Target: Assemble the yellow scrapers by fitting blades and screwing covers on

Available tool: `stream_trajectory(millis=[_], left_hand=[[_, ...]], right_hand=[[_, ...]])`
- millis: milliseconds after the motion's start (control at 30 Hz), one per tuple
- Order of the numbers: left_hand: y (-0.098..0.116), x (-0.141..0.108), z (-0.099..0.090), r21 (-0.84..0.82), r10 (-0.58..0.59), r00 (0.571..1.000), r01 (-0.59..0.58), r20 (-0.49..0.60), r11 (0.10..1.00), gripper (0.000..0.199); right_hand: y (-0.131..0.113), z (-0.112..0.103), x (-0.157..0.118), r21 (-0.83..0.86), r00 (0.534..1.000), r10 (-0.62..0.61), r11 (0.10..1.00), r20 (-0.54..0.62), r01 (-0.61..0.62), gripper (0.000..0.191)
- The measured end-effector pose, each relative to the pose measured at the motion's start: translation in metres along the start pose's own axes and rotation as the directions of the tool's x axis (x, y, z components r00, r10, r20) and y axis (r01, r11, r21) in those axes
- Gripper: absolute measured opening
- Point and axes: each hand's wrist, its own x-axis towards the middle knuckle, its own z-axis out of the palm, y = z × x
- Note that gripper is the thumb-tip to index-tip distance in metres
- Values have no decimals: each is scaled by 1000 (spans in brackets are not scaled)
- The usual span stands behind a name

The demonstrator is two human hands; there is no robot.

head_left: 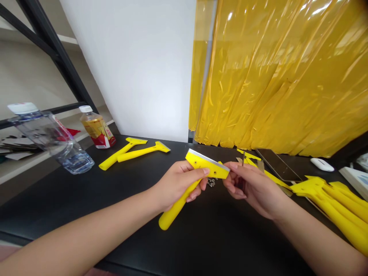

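Note:
My left hand (179,182) is wrapped round a yellow scraper (176,209), with the thumb pressed on its head. A silver blade edge (201,156) runs along the top of that head, and two small screw holes or screws show in its face. At the head's right end, the fingertips of my right hand (250,182) touch or nearly touch the corner. A thin dark rod (243,158) sticks up between the closed fingers of that hand; its kind is not clear. Behind the scraper lies a small pile of metal nuts or washers (211,181), partly hidden.
Two yellow scrapers (138,154) lie at the back left, near a drink bottle (97,128) and a tilted-looking water bottle (57,142). On the right are several yellow scraper handles (330,195), a phone (277,164) and a white earbud case (322,164). Yellow film (281,76) hangs behind the black table (201,241).

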Motion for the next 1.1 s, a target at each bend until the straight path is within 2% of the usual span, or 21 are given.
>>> stream_trajectory(millis=[167,367,433,500,567,600,633,700,767,833,933,1033,1100], left_hand=[[-1,0,1,31,14,998,-13,-54,999,27],[-1,0,-1,-4,-1,1000,1,-27,1000,30],[0,1,-2,-45,7,1000,-8,-25,999,29],[2,2,-4,-61,20,999,-22,-44,998,29],[3,4,-7,-47,27,997,-30,-72,998,30],[4,5,-8,-36,30,996,-33,-84,999,32],[4,5,-9,-28,32,995,-35,-93,999,33],[4,6,-11,-19,39,994,-41,-102,999,33],[4,7,-12,-12,49,993,-51,-111,999,33],[4,8,-12,-5,56,991,-58,-125,998,33],[4,9,-13,1,55,988,-56,-147,998,33],[5,10,-14,8,51,987,-50,-151,999,33],[5,10,-15,19,49,987,-47,-152,999,33]], right_hand=[[0,-1,0,-10,1000,0,1000,22,0,30],[-8,-1,-3,35,996,11,999,86,-14,22],[-10,-4,-1,-10,995,-10,1000,95,12,14],[-10,-9,4,-147,994,-106,983,9,106,20],[-8,-17,9,-369,954,-270,906,-126,208,29],[-7,-21,12,-480,925,-338,850,-176,219,35],[-7,-26,14,-585,903,-376,787,-208,193,40],[-6,-35,16,-770,892,-382,635,-242,63,45],[-7,-46,16,-886,892,-369,459,-262,-71,39],[-10,-56,14,-927,897,-360,355,-256,-122,27],[-16,-67,11,-910,920,-313,404,-235,-95,24],[-23,-68,8,-841,923,-291,537,-251,-59,34],[-29,-64,6,-784,926,-271,619,-264,-42,27]])
